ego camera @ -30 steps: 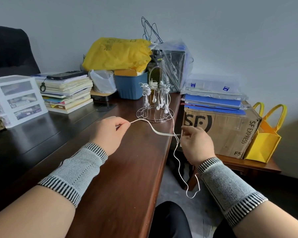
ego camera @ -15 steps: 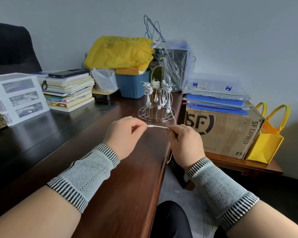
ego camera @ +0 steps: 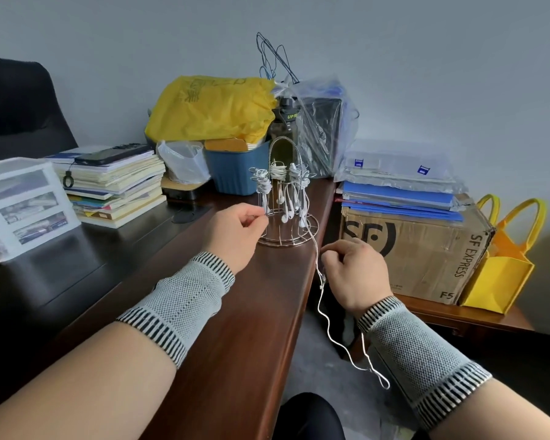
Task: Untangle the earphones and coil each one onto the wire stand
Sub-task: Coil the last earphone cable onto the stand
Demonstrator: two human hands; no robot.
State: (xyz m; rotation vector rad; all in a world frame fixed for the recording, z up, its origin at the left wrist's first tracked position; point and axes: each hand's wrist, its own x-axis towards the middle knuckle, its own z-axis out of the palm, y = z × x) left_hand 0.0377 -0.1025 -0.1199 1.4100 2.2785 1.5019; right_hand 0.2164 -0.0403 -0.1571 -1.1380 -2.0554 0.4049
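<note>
I see the wire stand (ego camera: 287, 217) on the desk (ego camera: 235, 328) edge, coiled earphones hung on it. My left hand (ego camera: 235, 236) pinches one white earphone cable (ego camera: 323, 300) beside the stand — my right hand (ego camera: 353, 271) grips it lower, slack dangling below the desk edge.

Soft, even daylight, medium bright, no hard shadows. Dark desk (ego camera: 77, 271) at 9 o'clock shows pale sheen w/ blurry reflections of the drawer box (ego camera: 23, 201). Wood edge glossy toward 6. Wide-angle bend: wall and chair (ego camera: 16, 106) curve at 10 o'clock, forearms stretched at 7 and 5. Centre fairly sharp; thin white cord (ego camera: 323, 300) slightly soft. Compression smear on the plastic bag (ego camera: 324, 122) at 12–1.
</note>
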